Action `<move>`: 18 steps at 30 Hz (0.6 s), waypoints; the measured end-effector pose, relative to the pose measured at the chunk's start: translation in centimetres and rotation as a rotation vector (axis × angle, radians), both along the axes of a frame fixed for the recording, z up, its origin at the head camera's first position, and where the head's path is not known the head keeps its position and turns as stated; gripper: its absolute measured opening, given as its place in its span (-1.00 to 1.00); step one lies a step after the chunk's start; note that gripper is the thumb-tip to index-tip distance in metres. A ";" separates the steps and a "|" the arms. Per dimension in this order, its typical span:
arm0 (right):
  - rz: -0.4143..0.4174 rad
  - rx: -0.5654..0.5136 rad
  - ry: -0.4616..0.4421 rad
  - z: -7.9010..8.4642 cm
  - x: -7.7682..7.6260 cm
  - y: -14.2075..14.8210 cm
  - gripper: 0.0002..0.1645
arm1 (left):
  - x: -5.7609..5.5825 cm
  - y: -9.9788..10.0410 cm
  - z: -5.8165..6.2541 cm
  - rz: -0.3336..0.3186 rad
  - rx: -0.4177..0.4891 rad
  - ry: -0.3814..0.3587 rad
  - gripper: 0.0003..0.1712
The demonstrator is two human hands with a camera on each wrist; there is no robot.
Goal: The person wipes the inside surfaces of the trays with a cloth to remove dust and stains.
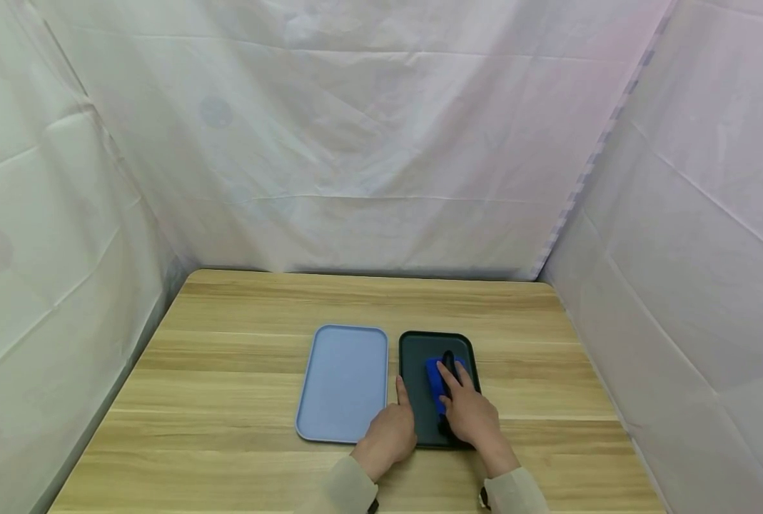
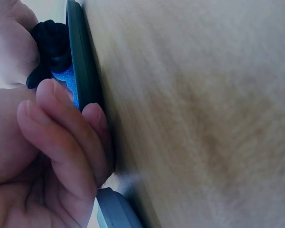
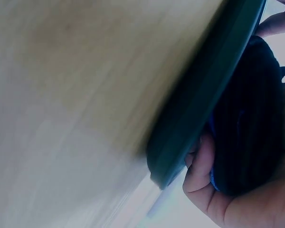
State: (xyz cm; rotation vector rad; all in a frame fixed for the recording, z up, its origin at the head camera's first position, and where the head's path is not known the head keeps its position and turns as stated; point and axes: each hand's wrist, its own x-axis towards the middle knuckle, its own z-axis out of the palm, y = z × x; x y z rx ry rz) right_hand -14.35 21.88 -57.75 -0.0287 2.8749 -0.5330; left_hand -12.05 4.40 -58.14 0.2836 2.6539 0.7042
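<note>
A dark green tray [image 1: 425, 428] lies on the table. In it sits a blue piece with a fuzzy surface [image 1: 436, 385], with a long black part [image 1: 448, 358] on top; its kind is unclear. My right hand [image 1: 474, 414] grips this piece from above, fingers spread forward over it and thumb at its left side. In the left wrist view, the near end of the black part [image 2: 53, 45] looks knotted. My left hand [image 1: 390, 432] rests at the green tray's left rim, index finger straight along it, the other fingers loosely bent.
A light blue tray [image 1: 345, 382] lies just left of the green one, partly behind my left hand. Both trays are on a wood-grain table [image 1: 227, 385]. White sheets [image 1: 368, 143] hang behind the table and at both sides.
</note>
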 end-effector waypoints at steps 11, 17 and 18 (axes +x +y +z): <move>-0.003 -0.016 -0.024 0.0 -0.2 1.1 -0.20 | 0.0 -0.1 0.2 0.001 0.000 0.004 0.19; 0.012 -0.041 -0.034 0.2 -0.5 1.5 -0.20 | 0.0 -0.1 0.2 -0.020 -0.014 0.009 0.17; 0.014 -0.044 -0.034 0.2 -0.5 1.5 -0.20 | -0.1 -0.2 0.2 -0.025 -0.019 0.008 0.17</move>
